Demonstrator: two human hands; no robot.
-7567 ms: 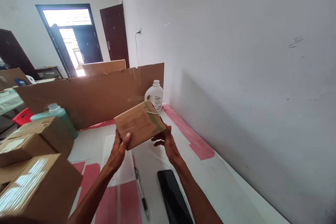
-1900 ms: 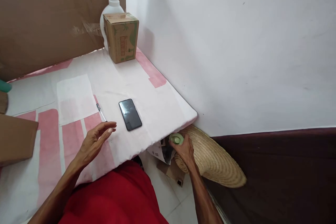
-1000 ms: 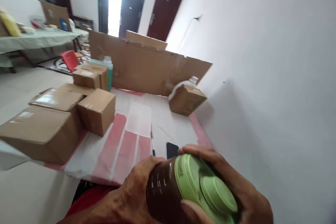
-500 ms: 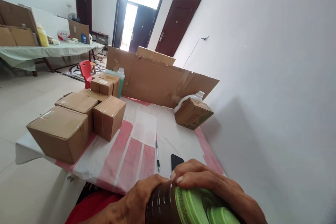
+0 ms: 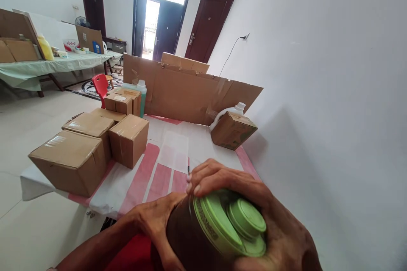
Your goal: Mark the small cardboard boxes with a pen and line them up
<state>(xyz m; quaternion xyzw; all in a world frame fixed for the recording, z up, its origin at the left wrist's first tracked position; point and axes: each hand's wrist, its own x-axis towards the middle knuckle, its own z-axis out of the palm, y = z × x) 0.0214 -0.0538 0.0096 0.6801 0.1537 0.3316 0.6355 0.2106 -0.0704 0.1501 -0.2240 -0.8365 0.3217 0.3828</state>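
Note:
A large dark brown bottle (image 5: 190, 233) with a light green lid (image 5: 219, 220) is tilted toward me at the near edge of the table. My left hand (image 5: 155, 220) wraps round the side of its body. Over the top and far side of the lid curls my right hand (image 5: 241, 186), its fingers closed against the rim. A round green cap (image 5: 249, 217) stands up from the lid near my right palm. The base of the bottle lies out of frame. Just past my right fingertips the end of a pen (image 5: 188, 169) shows; the rest is covered.
Several cardboard boxes (image 5: 66, 152) stand on the left of the table, with a green-liquid bottle (image 5: 143, 99) behind. A white sheet (image 5: 173, 150) lies mid-table. A cardboard panel (image 5: 181, 93) crosses the far end. Another box (image 5: 233, 131) and a white jug (image 5: 240, 108) sit by the wall.
Both hands have raised the bottle further into view, so more of its green lid and cap shows. The black phone and most of the pen are now covered. The view has shifted slightly.

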